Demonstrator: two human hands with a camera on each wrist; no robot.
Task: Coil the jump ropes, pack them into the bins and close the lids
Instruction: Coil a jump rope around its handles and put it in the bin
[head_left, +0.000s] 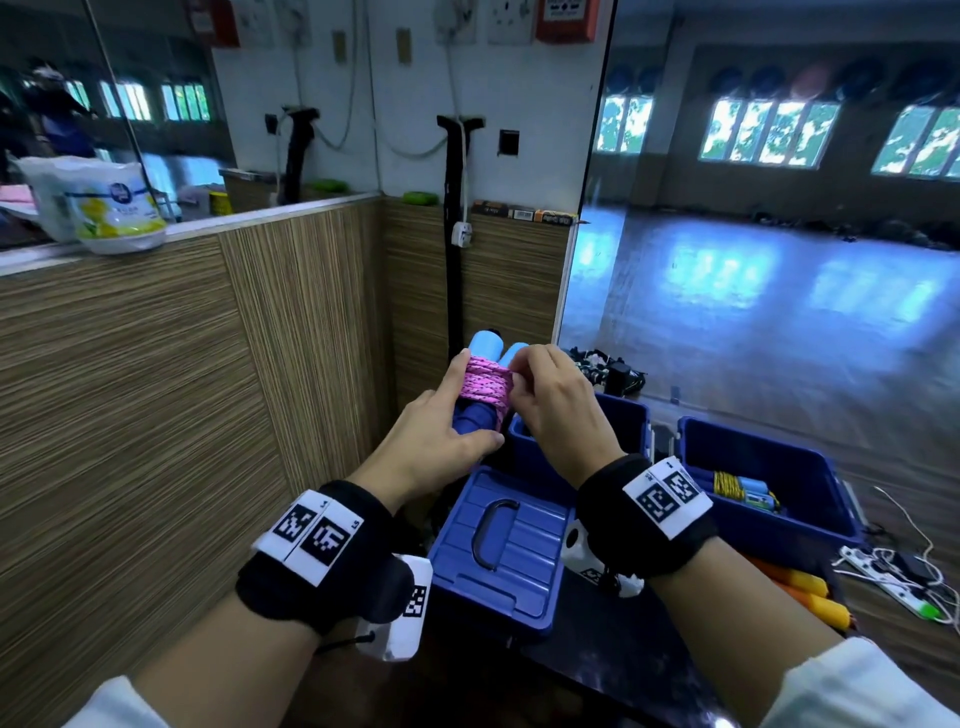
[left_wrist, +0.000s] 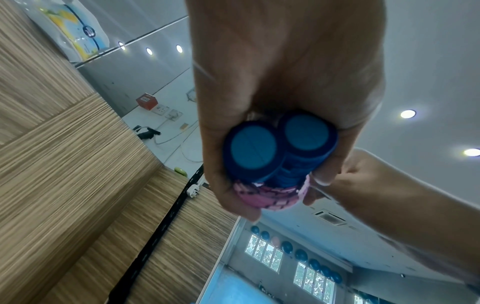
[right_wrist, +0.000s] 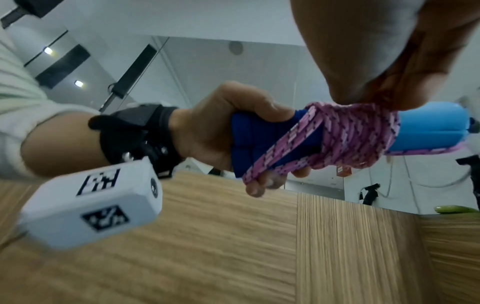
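Note:
My left hand (head_left: 447, 415) grips the two blue handles (head_left: 475, 415) of a jump rope, held side by side and raised above the bins. Pink speckled rope (head_left: 485, 384) is wound tightly round both handles; their light-blue ends (head_left: 485, 343) stick out beyond it. In the left wrist view the handle ends (left_wrist: 279, 144) face the camera. My right hand (head_left: 524, 376) pinches the rope coil (right_wrist: 355, 131) at its right side. A loop of rope (right_wrist: 272, 160) runs under the left hand's fingers (right_wrist: 259, 185). An open blue bin (head_left: 636, 415) stands just below, with its lid (head_left: 498, 540) lying in front.
A second open blue bin (head_left: 821, 519) at right holds a coiled yellow rope with blue handles (head_left: 740, 488). Orange and yellow handles (head_left: 810, 592) lie on the dark table. A wood-panelled wall (head_left: 156, 389) stands close on the left. A power strip and cables (head_left: 893, 571) lie at far right.

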